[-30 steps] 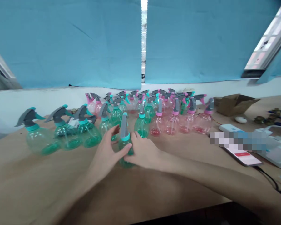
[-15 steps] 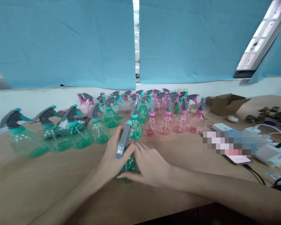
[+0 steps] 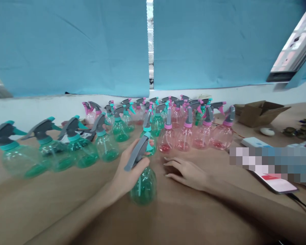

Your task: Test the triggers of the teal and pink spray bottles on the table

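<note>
A green spray bottle [image 3: 144, 187] with a grey and turquoise trigger head stands close to me. My left hand [image 3: 132, 165] is closed around its neck, just under the trigger. To its right, my right hand [image 3: 187, 172] holds nothing; its fingers are apart and low over the table [image 3: 183, 214]. Beyond my hands stands a row of pink spray bottles [image 3: 166, 139] with grey and pink heads. Left of my left hand are several green spray bottles [image 3: 84, 151], the nearest one being upright with turquoise collars [image 3: 101, 132].
More pink and green bottles crowd the back near the wall. On the right lie a phone [image 3: 277, 180] with a cable, a white power strip [image 3: 256, 143], a white mouse [image 3: 267, 131] and an open cardboard box [image 3: 262, 114]. Blue cloth [image 3: 71, 44] hangs behind.
My right hand has let go of the green bottle and moved right, its fingers opening. My left hand still grips the bottle's neck. The view has shifted slightly.
</note>
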Action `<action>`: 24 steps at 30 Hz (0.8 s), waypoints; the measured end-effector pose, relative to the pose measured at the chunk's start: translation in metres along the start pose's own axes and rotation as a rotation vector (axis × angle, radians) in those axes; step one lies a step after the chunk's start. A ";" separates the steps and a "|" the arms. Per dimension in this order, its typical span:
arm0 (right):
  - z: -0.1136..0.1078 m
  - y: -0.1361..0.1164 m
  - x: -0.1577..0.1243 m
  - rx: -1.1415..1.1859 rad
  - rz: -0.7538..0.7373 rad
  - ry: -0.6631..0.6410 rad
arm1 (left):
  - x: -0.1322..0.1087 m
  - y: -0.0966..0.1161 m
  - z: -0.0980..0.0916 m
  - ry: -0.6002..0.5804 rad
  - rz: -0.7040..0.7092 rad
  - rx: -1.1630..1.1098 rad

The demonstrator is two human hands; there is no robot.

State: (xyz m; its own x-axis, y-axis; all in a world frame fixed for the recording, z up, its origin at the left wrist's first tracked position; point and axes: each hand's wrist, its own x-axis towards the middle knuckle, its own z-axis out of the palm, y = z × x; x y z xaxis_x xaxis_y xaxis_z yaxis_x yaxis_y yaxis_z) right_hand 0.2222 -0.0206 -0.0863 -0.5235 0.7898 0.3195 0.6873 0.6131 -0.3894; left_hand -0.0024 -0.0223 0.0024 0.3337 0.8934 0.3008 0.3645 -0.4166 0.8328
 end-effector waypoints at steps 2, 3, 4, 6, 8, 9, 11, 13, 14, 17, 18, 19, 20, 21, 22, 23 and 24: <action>0.005 0.008 0.003 0.010 -0.032 0.009 | 0.006 0.002 0.003 -0.005 0.024 -0.016; 0.006 0.010 0.005 0.014 -0.046 0.016 | 0.009 0.002 0.005 -0.005 0.035 -0.017; 0.008 0.011 0.007 0.015 -0.057 0.024 | 0.012 0.002 0.006 -0.004 0.043 -0.014; 0.009 0.012 0.012 0.008 -0.072 0.038 | 0.017 0.002 0.009 -0.004 0.047 0.001; 0.011 0.012 0.015 -0.011 -0.096 0.045 | 0.022 0.002 0.010 -0.005 0.039 0.013; 0.011 0.012 0.016 -0.024 -0.107 0.046 | 0.023 0.002 0.010 -0.007 0.034 0.013; 0.012 0.012 0.017 -0.041 -0.122 0.047 | 0.025 0.001 0.011 -0.016 0.027 0.007; 0.012 0.012 0.017 -0.041 -0.117 0.048 | 0.026 0.000 0.010 -0.024 0.014 0.007; 0.012 0.013 0.016 -0.037 -0.110 0.047 | 0.026 0.000 0.010 -0.026 0.008 0.009; 0.011 0.013 0.016 -0.013 -0.091 0.043 | 0.026 0.000 0.011 -0.020 -0.010 0.017; 0.010 0.013 0.015 -0.001 -0.086 0.041 | 0.026 0.001 0.011 -0.017 -0.013 0.018; 0.010 0.014 0.015 0.013 -0.083 0.039 | 0.026 0.001 0.011 -0.012 -0.015 0.017; 0.010 0.014 0.015 0.028 -0.080 0.037 | 0.026 0.001 0.012 -0.011 -0.016 0.015; 0.010 0.014 0.014 0.040 -0.079 0.034 | 0.026 0.001 0.012 -0.016 -0.014 0.012; 0.010 0.015 0.014 0.050 -0.079 0.030 | 0.026 0.001 0.012 -0.022 -0.009 0.009; 0.010 0.016 0.013 0.057 -0.079 0.027 | 0.026 0.001 0.012 -0.031 -0.006 0.010; 0.010 0.016 0.012 0.062 -0.078 0.022 | 0.026 0.001 0.012 -0.036 -0.006 0.015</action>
State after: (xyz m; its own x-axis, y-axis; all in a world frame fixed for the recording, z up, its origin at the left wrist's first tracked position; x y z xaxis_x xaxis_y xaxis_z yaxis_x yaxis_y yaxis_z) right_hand 0.2219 -0.0010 -0.0976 -0.5627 0.7397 0.3691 0.6122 0.6729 -0.4152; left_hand 0.0172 -0.0018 0.0049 0.3625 0.8893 0.2788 0.3794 -0.4140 0.8274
